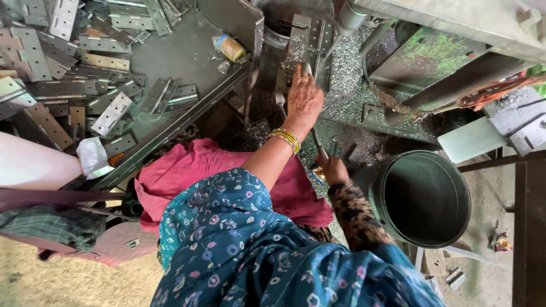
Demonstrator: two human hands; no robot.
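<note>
My left hand (304,98), with yellow bangles at the wrist, reaches forward onto the machine bed and presses on a long grey hinge plate (297,45) that lies under the drill spindle (348,20). Its fingers rest on the plate's near end. Lower down, my right hand (333,169), in a dark patterned sleeve, is closed around the end of a thin metal lever (317,142) that rises toward the machine. Metal shavings (347,68) cover the bed around the plate.
A grey metal tray (187,62) on the left holds several loose hinge plates (111,113) and a small yellow-capped bottle (230,47). A dark green bucket (424,199) stands at the right. A pink cloth (187,170) lies over my lap.
</note>
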